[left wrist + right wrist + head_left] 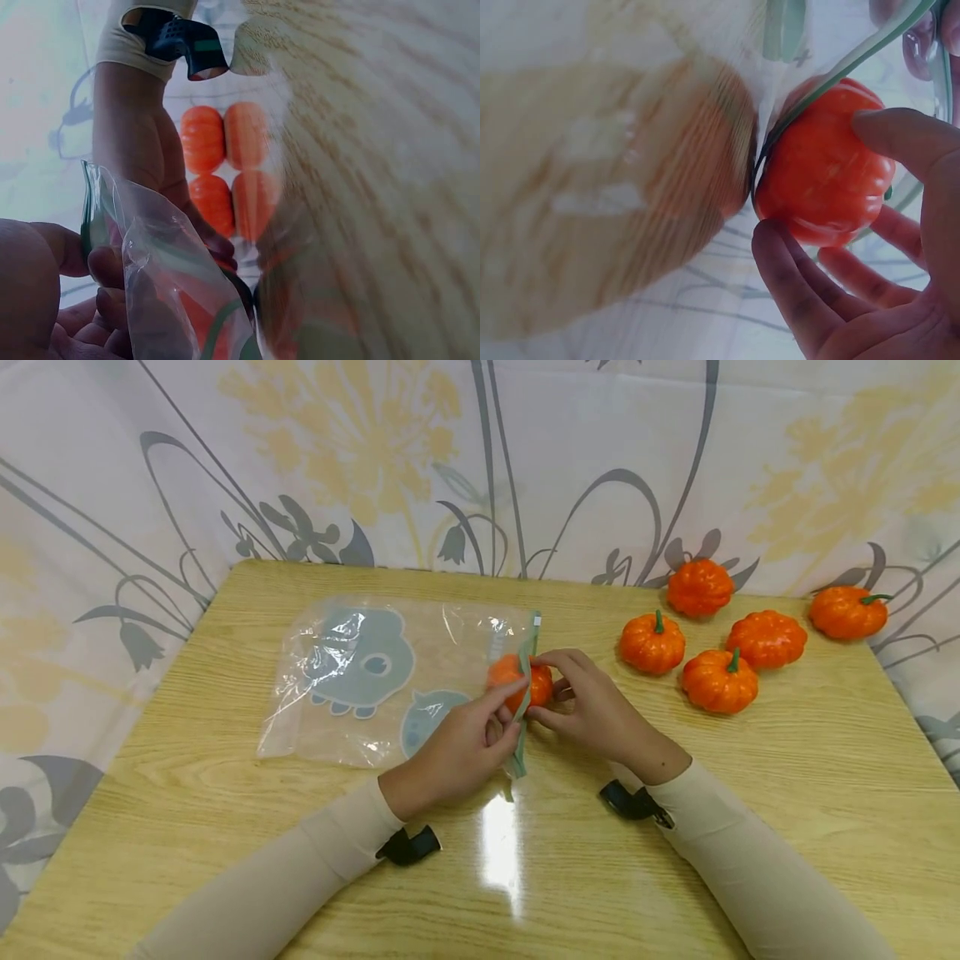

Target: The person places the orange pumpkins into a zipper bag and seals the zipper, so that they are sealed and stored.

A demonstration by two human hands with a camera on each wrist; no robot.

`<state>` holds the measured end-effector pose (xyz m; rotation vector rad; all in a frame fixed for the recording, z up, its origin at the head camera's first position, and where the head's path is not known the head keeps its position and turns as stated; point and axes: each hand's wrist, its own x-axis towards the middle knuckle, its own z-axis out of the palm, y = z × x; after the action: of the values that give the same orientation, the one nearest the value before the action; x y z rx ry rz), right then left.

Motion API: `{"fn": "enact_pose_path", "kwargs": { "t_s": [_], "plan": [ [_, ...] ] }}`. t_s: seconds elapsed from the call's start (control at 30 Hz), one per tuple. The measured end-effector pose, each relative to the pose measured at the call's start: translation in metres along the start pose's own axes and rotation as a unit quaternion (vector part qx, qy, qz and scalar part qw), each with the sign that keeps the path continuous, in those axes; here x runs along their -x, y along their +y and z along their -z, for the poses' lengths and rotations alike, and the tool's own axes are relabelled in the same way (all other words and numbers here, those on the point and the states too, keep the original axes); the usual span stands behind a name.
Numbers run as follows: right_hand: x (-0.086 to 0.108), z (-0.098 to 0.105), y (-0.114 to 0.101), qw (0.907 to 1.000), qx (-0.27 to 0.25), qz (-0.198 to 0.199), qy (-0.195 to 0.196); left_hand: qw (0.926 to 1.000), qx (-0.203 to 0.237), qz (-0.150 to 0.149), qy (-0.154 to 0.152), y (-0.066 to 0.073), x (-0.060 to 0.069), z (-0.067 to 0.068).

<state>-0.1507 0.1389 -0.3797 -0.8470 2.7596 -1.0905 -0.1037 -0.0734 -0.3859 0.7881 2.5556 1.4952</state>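
A clear zip bag point(360, 660) with dinosaur prints lies flat on the table, its green-edged mouth toward the right. My left hand point(453, 747) pinches that mouth edge between thumb and fingers; the left wrist view also shows the bag film point(161, 277) beside those fingers. A small orange toy pumpkin point(540, 689) sits at the opening, partly inside the bag and partly out. Around its outer side, my right hand point(600, 706) grips it with thumb and fingertips. In the right wrist view, the green strip crosses the pumpkin point(825, 172).
Several more orange pumpkins stand at the right back, the nearest a green-stemmed pumpkin point(720, 683), the farthest right a pumpkin point(849, 612) near the table's edge. A floral cloth point(525, 460) hangs behind the wooden table point(225, 827). Black wrist mounts point(408, 846) project from both sleeves.
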Motion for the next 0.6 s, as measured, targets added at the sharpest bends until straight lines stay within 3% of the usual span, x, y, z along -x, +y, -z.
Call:
{"fn": "enact_pose_path", "kwargs": {
  "t_s": [0.6],
  "plan": [
    [-0.0003,-0.0022,0.0014,0.9992,-0.034,0.003,0.022,0.9999,-0.013,-0.002,-0.010,0.0004,0.0001,-0.0003]
  ]
}}
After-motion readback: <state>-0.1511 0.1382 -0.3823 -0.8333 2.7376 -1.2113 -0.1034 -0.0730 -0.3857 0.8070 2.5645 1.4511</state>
